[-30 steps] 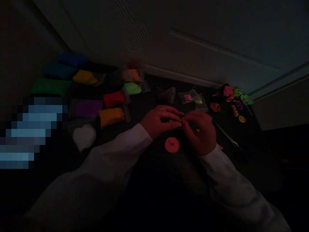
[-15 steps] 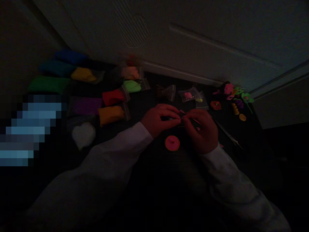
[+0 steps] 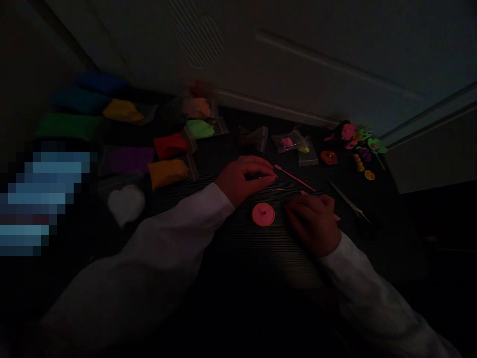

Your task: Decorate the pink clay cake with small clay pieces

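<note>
My left hand [image 3: 246,180] hovers over the dark table with thumb and fingertips brought together. Whatever is between them is too small and dim to name. Below it lies a round pink disc [image 3: 263,221] with an orange rim and a small dark knob in the middle. My right hand [image 3: 315,221] is curled down to the right of the disc, its fingertips mostly hidden. A slim pink modelling tool [image 3: 296,179] lies between and above the hands. Near the left fingertips rests a thin orange strip [image 3: 278,190]. Small pink pieces [image 3: 337,218] show beside the right hand.
Several bags of coloured clay, such as orange [image 3: 168,174], red [image 3: 171,145] and purple [image 3: 131,160], sit at left with a white lump [image 3: 125,204]. Scissors [image 3: 350,203] lie at right. Clay flowers [image 3: 349,132] stand at the back right. A pale panel [image 3: 316,74] rises behind.
My right hand has moved away from the left fingertips, down and toward me, and is now curled near the disc. The pink tool is now uncovered. My left hand stays pinched in about the same place.
</note>
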Demonstrator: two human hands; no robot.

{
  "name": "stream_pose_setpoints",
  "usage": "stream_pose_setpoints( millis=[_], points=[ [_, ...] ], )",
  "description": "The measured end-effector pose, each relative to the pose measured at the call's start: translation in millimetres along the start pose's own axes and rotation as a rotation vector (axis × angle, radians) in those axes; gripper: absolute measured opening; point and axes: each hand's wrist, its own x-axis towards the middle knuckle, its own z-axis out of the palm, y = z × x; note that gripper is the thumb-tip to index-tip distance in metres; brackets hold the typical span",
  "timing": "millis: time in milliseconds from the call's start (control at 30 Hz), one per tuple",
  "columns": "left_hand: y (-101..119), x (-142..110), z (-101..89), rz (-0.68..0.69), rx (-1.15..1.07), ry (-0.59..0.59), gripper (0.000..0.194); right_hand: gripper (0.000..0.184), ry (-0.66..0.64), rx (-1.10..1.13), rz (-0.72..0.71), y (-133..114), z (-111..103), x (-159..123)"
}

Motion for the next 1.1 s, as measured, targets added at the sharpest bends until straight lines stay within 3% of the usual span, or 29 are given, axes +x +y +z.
stream_pose_setpoints(
  millis=[200, 300, 467, 600, 900, 1100],
  points=[
    [-0.8, 0.3, 0.0, 0.029, -0.003, 0.009, 0.016, 0.022, 0.011, 0.035, 0.004, 7.1, -4.5, -3.7],
    [-0.5, 0.2, 0.1, 0.039, -0.005, -0.001, 0.016, 0.018, 0.12, 0.028, 0.011, 7.1, -11.8, 7.6],
    [-0.6, -0.2, -0.1, 0.092, 0.016, -0.019, 0.016, 0.021, 0.296, -0.007, -0.098, -1.9, -15.6, 42.7],
    [-1.9, 0.1, -0.9, 0.095, 0.012, -0.031, 0.015, 0.018, 0.31, -0.009, -0.19, -7.6, -8.9, 56.8],
    [-0.9, 3.0, -3.0, 0.082, -0.074, -0.086, 0.016, 0.017, 0.339, -0.049, -0.264, -2.3, -3.0, 56.9],
    [3.0, 2.6, -3.5, 0.0, -0.185, -0.119, 0.017, 0.015, 0.332, -0.031, -0.216, -3.9, -2.1, 56.0]
  ],
)
